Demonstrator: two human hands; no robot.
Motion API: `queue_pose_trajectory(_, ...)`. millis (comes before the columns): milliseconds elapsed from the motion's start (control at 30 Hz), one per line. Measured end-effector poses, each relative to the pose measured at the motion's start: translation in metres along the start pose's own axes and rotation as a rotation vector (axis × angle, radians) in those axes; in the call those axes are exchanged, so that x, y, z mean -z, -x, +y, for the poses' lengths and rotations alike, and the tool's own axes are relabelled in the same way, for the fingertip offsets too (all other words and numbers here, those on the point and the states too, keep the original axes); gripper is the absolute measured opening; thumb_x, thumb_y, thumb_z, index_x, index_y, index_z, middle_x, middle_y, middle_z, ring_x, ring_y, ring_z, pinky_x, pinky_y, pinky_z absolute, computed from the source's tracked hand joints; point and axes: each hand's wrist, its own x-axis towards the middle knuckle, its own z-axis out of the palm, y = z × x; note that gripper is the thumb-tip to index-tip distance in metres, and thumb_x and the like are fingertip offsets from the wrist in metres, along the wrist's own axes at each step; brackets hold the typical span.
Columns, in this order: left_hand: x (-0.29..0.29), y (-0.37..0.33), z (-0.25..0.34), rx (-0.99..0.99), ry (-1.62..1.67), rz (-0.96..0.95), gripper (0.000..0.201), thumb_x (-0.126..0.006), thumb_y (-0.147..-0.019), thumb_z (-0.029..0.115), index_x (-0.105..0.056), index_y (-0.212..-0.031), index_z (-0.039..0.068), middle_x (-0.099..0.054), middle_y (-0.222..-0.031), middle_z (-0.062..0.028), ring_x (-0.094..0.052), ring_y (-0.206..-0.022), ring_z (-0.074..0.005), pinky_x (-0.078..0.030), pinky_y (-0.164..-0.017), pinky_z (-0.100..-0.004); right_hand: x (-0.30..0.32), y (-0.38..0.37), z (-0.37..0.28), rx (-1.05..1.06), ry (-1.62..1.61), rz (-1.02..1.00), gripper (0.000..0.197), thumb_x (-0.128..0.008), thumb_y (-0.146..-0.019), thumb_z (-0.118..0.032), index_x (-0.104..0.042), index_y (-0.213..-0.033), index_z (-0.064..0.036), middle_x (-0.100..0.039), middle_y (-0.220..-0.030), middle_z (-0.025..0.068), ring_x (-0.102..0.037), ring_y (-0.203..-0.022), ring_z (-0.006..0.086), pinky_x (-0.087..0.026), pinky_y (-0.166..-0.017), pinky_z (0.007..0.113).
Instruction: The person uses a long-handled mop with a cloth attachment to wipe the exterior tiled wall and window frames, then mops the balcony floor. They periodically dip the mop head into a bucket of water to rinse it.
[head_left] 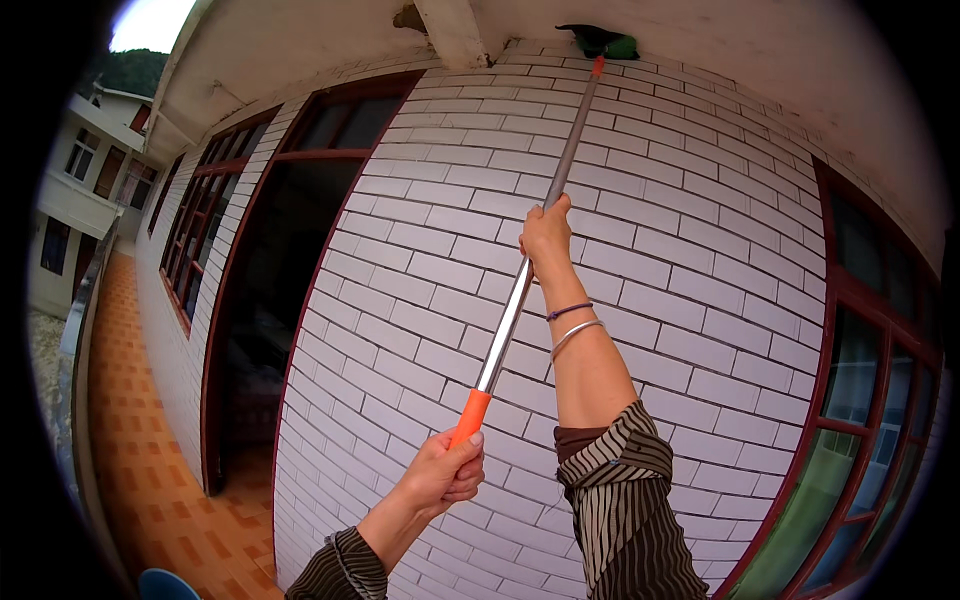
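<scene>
A long broom with a metal pole slants up across the view, away from me. Its dark green head lies against the top of the white tiled wall, where it meets the ceiling. My left hand is closed round the orange grip at the pole's lower end. Higher up, my right hand wraps round the middle of the pole, its arm stretched upward. A silver bangle and a dark band circle the right wrist. Bristles on the head are too dark to make out.
White brick-shaped tiles cover the wall ahead. A dark doorway and a red-framed window are to the left, another window to the right. A concrete beam juts from the ceiling. An orange tiled walkway runs along a railing.
</scene>
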Motion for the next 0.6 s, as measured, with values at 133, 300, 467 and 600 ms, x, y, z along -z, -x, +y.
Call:
queue_pose_trajectory(133, 0.021, 0.0, 0.008, -0.034, -0.042, 0.058, 0.031, -0.054, -0.099, 0.029, -0.04, -0.077, 0.011, -0.035, -0.057, 0.0028, -0.025, -0.043, -0.0051, -0.019, -0.036, -0.0214, -0.025, -0.005, 0.012, -0.016, -0.034, -0.004, 0.052, -0.038, -0.095, -0.011, -0.013, -0.141, -0.0052, -0.059, -0.08, 0.0173, -0.058, -0.052, 0.0219, -0.046, -0.043, 0.035)
queue_pose_trajectory(300, 0.01, -0.004, -0.013, -0.032, 0.013, 0.109, 0.027, -0.05, -0.1, 0.026, -0.038, -0.081, 0.011, -0.033, -0.057, 0.003, -0.024, -0.043, -0.0056, -0.02, -0.036, -0.0214, -0.045, -0.002, 0.019, 0.003, -0.01, -0.102, 0.054, -0.039, -0.094, -0.011, -0.016, -0.142, -0.0068, -0.056, -0.073, 0.0118, -0.054, -0.048, 0.017, -0.044, -0.04, 0.031)
queue_pose_trajectory(467, 0.01, 0.0, -0.016, -0.054, 0.04, 0.157, 0.027, -0.049, -0.101, 0.025, -0.037, -0.08, 0.011, -0.033, -0.057, 0.0031, -0.025, -0.042, -0.0056, -0.02, -0.036, -0.0217, -0.064, 0.005, 0.018, -0.012, -0.066, -0.207, 0.053, -0.041, -0.096, -0.012, -0.014, -0.141, -0.0058, -0.06, -0.075, 0.0169, -0.058, -0.049, 0.0235, -0.046, -0.041, 0.035)
queue_pose_trajectory(600, 0.011, 0.009, -0.018, 0.017, -0.062, 0.175, 0.029, -0.049, -0.101, 0.025, -0.035, -0.079, 0.012, -0.032, -0.056, 0.0034, -0.025, -0.042, -0.0053, -0.019, -0.035, -0.0219, -0.075, 0.006, 0.039, 0.031, -0.003, -0.172, 0.053, -0.042, -0.095, -0.012, -0.016, -0.141, -0.0065, -0.062, -0.079, 0.0191, -0.061, -0.051, 0.0237, -0.048, -0.042, 0.035)
